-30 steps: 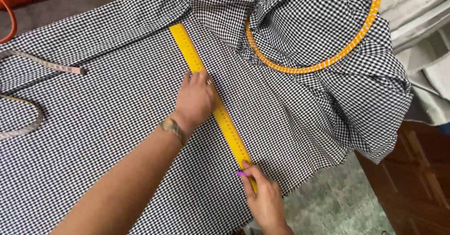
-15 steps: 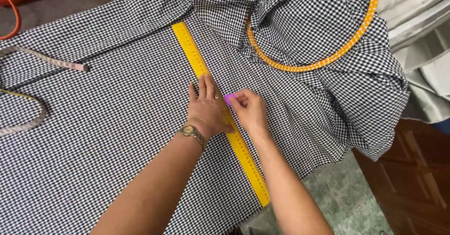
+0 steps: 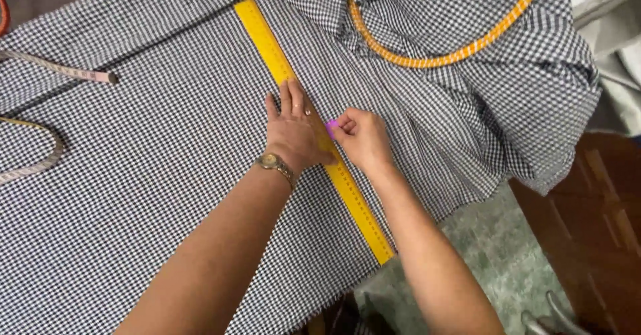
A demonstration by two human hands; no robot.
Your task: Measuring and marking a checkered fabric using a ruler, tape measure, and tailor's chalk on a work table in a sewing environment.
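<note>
Right hand (image 3: 364, 138) barely moved along ruler (image 3: 267, 41)

1. Both forearms are bare, with no sleeves in view.
2. The left hand (image 3: 294, 133) has a gold-coloured wristwatch (image 3: 271, 161) with a round face at the wrist.
3. A thin ring (image 3: 296, 106) sits on one left finger.
4. The right hand (image 3: 364, 138) shows no ring or band.

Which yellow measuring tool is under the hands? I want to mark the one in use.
The straight yellow ruler, pinned flat by the left hand; the curved orange-yellow one lies apart, untouched, on the checked fabric.
</note>
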